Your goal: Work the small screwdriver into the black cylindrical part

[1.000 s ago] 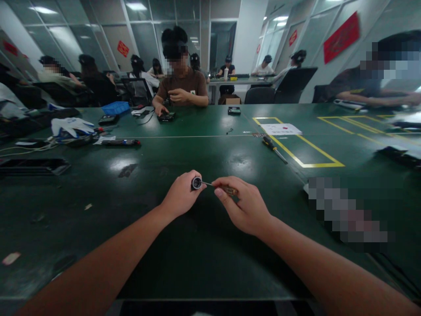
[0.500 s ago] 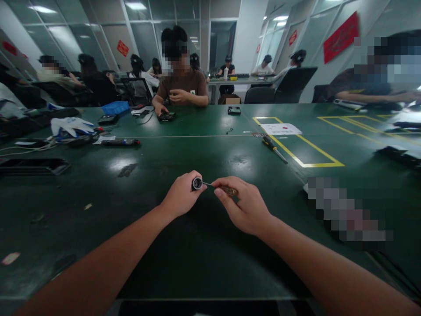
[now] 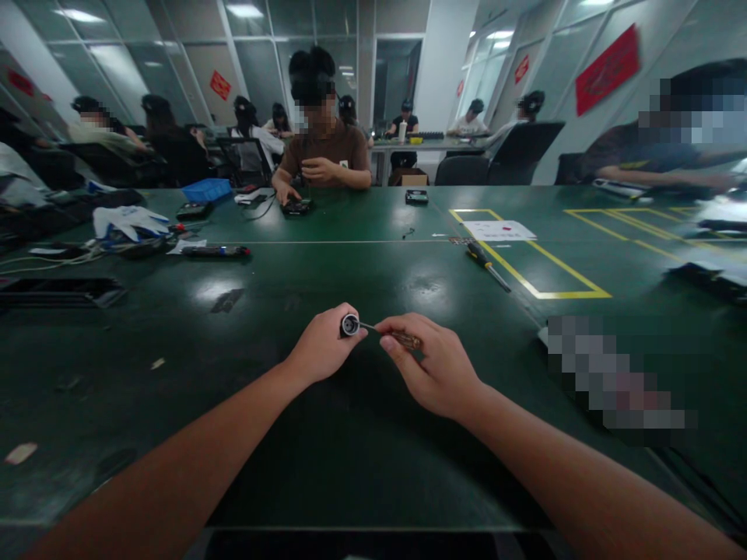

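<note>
My left hand (image 3: pixel 322 348) is closed around a small round cylindrical part (image 3: pixel 349 324) with a silver ring facing right. My right hand (image 3: pixel 435 364) pinches a small screwdriver (image 3: pixel 402 337) with an amber handle; its thin metal shaft points left and its tip meets the open end of the part. Both hands hover just above the dark green table (image 3: pixel 362 435), close together near its middle.
A yellow-handled screwdriver (image 3: pixel 485 260) lies beyond, beside yellow floor-tape lines and a white paper (image 3: pixel 499 229). At the left are white gloves (image 3: pixel 129 222), a black tool (image 3: pixel 215 251), a dark tray (image 3: pixel 58 292) and a blue bin (image 3: pixel 206 190). Other people sit working across the table.
</note>
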Demonstrator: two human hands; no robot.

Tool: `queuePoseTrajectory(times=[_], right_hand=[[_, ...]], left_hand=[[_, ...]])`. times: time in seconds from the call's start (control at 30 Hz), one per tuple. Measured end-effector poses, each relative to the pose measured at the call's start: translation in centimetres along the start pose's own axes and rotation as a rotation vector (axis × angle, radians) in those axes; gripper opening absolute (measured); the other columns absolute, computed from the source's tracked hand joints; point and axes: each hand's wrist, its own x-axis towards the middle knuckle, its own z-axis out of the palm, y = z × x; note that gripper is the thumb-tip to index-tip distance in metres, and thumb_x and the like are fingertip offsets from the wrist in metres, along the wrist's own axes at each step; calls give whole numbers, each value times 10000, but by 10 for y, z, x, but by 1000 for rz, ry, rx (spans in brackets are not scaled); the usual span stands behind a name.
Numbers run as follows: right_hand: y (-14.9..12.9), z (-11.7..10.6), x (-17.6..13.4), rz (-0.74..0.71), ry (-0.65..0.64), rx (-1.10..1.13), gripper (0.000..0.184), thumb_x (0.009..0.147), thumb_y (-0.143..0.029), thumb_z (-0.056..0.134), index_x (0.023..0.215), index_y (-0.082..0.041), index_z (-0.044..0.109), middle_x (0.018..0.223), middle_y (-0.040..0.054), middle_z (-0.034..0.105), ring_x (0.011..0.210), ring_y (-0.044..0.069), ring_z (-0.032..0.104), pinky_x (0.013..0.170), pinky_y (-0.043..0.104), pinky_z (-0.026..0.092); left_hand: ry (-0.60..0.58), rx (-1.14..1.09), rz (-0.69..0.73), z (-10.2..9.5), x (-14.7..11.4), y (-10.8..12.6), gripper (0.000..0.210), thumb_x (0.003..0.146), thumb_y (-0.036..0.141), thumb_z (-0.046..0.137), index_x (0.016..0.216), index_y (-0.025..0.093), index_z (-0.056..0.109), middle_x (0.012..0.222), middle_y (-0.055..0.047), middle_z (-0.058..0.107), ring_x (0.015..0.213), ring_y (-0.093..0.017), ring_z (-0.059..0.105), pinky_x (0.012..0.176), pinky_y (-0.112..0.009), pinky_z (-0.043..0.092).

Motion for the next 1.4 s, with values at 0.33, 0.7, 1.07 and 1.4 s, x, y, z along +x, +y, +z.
queuePoseTrajectory(times=[0.33, 0.7, 1.07, 1.4], right_hand=[[0, -1, 1, 2, -15, 12, 170, 1006, -226, 534, 1106, -185, 665, 958, 62, 715, 851, 181, 668, 754, 306, 506], [-1, -2, 1, -6, 6, 2, 166, 1001, -225, 543, 1088, -181, 677, 934, 56, 721, 836, 180, 674, 740, 296, 496], [0, -3, -1, 8, 12, 2, 163, 998, -239, 554, 1088, -184, 679, 942, 53, 718, 831, 176, 673, 731, 292, 492], [-1, -3, -1, 40, -37, 23, 159, 1002, -252, 547, 1078, -195, 675, 940, 55, 729, 820, 180, 679, 730, 306, 507]], left_hand=[[-2, 18, 67, 1, 0, -1, 123, 882, 287, 649, 848, 195, 575, 777, 16, 603, 718, -158, 542, 650, -291, 357], [8, 33, 83, 0, -1, -1, 113, 879, 277, 647, 849, 197, 572, 771, 18, 600, 723, -159, 544, 659, -295, 353], [22, 37, 44, 1, 0, -4, 133, 882, 306, 663, 876, 203, 580, 790, 17, 615, 740, -164, 559, 667, -296, 362], [16, 37, 75, -1, 1, -4, 123, 888, 295, 650, 871, 197, 577, 795, 9, 619, 737, -166, 557, 661, -293, 379]])
